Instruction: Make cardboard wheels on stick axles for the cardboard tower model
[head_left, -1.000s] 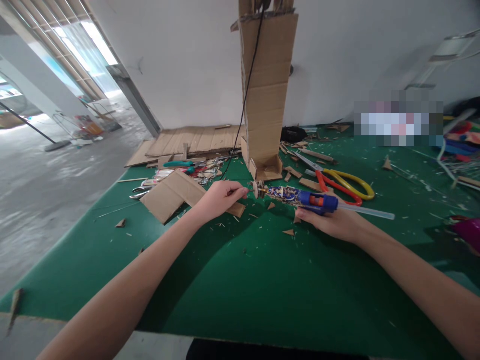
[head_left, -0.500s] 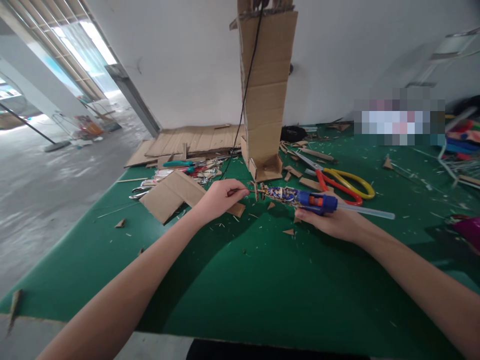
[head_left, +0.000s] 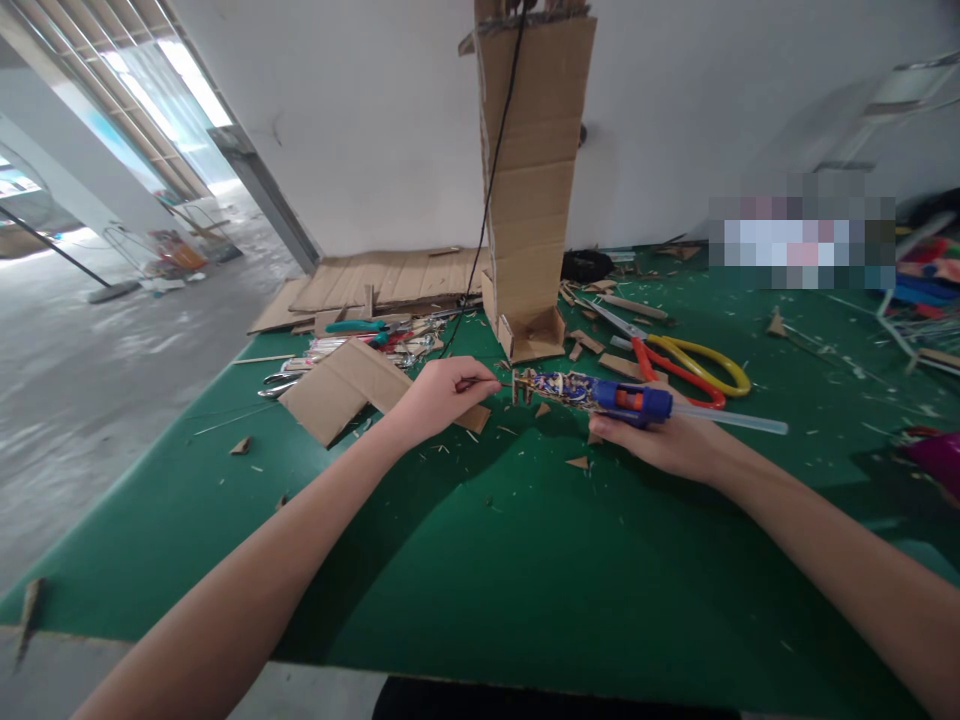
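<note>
Two hands busy: left hand (head_left: 439, 398) pinches thin stick (head_left: 491, 383); right hand (head_left: 664, 440) grips glue gun (head_left: 600, 394). Small cardboard box (head_left: 532, 336) nearby, inside hidden.

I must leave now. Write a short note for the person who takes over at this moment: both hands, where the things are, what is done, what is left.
Left hand: pinches a thin stick, small cardboard disc at its tip.
Right hand: grips the blue glue gun, nozzle against the disc; glue stick pokes out the back.
Nearby on the green table: scissors behind the gun, L-shaped cardboard by the left hand, tall cardboard piece behind.
Done: parts and nozzle brought together.
Left: whether glue is on the joint cannot be seen; check it.
</note>
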